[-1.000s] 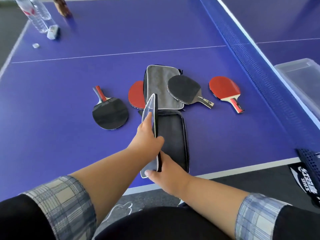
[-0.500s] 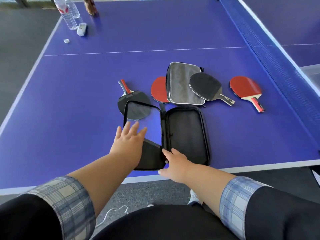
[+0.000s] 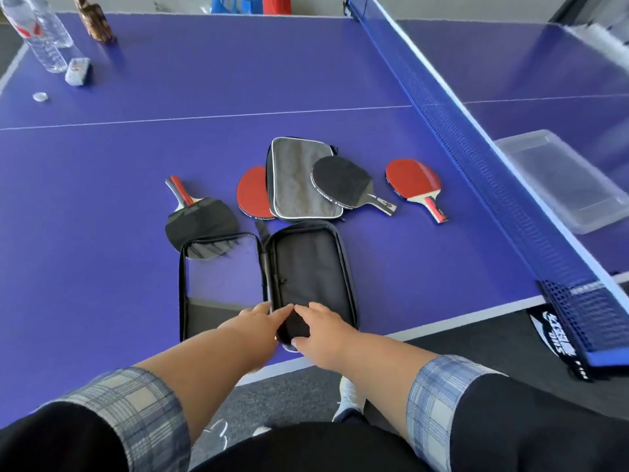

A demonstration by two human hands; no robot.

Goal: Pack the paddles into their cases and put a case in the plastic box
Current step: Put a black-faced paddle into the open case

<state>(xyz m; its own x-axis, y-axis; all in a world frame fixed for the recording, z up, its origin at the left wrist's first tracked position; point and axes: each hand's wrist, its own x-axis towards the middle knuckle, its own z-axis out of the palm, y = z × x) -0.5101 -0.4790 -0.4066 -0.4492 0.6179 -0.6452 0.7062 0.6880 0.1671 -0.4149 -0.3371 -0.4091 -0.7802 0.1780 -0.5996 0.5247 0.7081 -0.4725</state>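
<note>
A black paddle case (image 3: 309, 264) lies opened flat at the table's near edge, its clear-window half (image 3: 221, 270) on the left. My left hand (image 3: 252, 325) rests its fingers on the near end of the case by the spine. My right hand (image 3: 326, 332) grips the near rim, fingers inside and thumb outside. Behind lies a closed grey case (image 3: 296, 178) with a black paddle (image 3: 340, 178) on top and a red paddle (image 3: 252, 192) partly under it. Another red paddle (image 3: 412, 180) lies to the right. A black paddle with a red handle (image 3: 200, 219) sits partly under the window half.
The clear plastic box (image 3: 531, 136) stands beyond the net (image 3: 476, 148) on the right half of the blue table (image 3: 102, 199). Water bottles (image 3: 44, 39), a brown figure (image 3: 95, 22) and a bottle cap (image 3: 40, 96) are at the far left corner.
The case's window half, held upright a second ago, now lies flat on the table. My left hand let go of it and came back to the case's near end beside my right hand.
</note>
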